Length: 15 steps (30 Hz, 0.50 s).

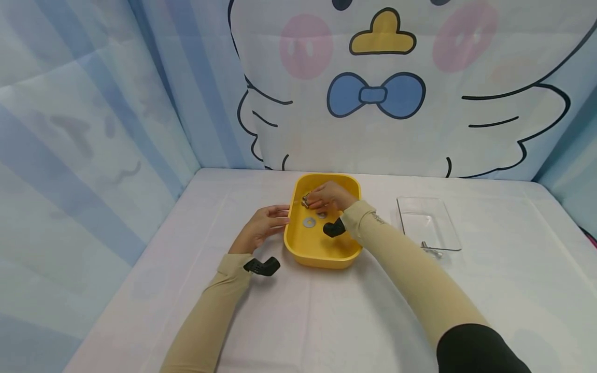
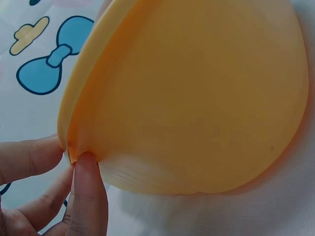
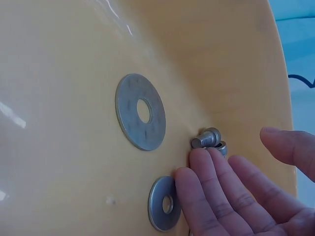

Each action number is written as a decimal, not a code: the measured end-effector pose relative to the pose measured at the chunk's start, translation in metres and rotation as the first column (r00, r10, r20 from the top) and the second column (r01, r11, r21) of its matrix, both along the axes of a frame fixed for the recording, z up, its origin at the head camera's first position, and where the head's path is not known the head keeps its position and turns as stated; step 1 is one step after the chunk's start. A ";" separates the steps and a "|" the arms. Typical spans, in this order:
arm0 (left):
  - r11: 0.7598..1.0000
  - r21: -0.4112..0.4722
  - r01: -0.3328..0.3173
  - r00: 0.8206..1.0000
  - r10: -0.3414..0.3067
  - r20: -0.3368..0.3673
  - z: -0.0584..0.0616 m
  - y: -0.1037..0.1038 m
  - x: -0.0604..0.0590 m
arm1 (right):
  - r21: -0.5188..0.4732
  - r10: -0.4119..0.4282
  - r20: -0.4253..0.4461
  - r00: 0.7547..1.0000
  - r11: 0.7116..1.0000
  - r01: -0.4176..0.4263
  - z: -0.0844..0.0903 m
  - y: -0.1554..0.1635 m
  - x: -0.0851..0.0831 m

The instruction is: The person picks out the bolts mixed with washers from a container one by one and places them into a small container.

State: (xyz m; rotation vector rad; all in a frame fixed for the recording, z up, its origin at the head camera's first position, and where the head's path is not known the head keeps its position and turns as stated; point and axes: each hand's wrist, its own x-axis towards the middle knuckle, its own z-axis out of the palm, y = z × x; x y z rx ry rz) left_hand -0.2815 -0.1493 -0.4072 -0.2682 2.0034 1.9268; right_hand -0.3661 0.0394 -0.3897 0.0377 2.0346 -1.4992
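Fingers (image 3: 206, 172) of the right hand (image 1: 328, 196) lie nearly straight, touching a bolt (image 3: 206, 138) in the yellow tray (image 1: 322, 254); left hand (image 1: 261, 226) fingers pinch the tray's rim near two washers (image 3: 140, 111).

This is a small staged booth for recording handwork, not a home or a workshop. Printed cloth (image 1: 93, 129) with blue and white stripes closes the left side, and a backdrop (image 1: 396, 103) with a cartoon bird, a yellow beak and a blue bow tie (image 1: 375, 95) hangs along the far edge of the table (image 1: 326, 321). The table has a plain white cover. Small black cameras (image 1: 262, 266) sit on both wrists, over beige sleeves (image 1: 410, 264).
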 end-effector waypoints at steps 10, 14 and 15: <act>1.000 -0.007 -0.005 1.000 0.005 0.009 0.000 0.000 -0.001 | -0.010 -0.040 0.062 0.997 0.999 0.041 0.001 -0.006 -0.002; 1.000 -0.007 -0.012 1.000 0.012 0.012 0.000 0.000 -0.001 | -0.020 -0.050 0.077 0.996 0.998 0.052 0.000 -0.008 -0.003; 1.000 -0.007 -0.011 1.000 0.012 0.012 -0.001 0.000 -0.001 | -0.018 -0.051 0.078 0.996 0.998 0.053 -0.001 -0.009 -0.003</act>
